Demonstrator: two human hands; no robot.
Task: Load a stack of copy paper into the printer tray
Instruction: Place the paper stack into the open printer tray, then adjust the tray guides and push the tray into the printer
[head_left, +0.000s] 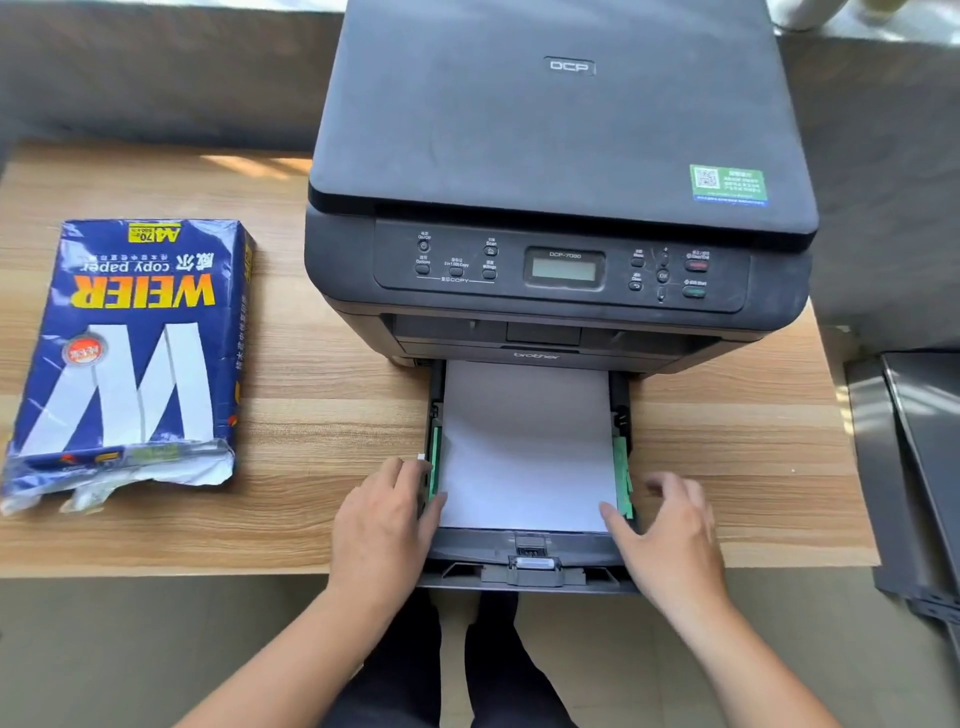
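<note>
A dark grey printer (561, 156) stands on a wooden table. Its paper tray (530, 569) is pulled out toward me over the table's front edge. A stack of white copy paper (524, 447) lies flat inside the tray, between green side guides. My left hand (384, 525) rests against the tray's left wall, thumb touching the paper's near left corner. My right hand (670, 535) is at the tray's right wall, thumb on the near right corner by the green guide (623, 478). Neither hand grips anything.
An opened blue ream wrapper of copy paper (130, 353) lies on the table (322, 415) to the left of the printer. Grey metal panels (914, 467) lean at the far right. My legs show below the table edge.
</note>
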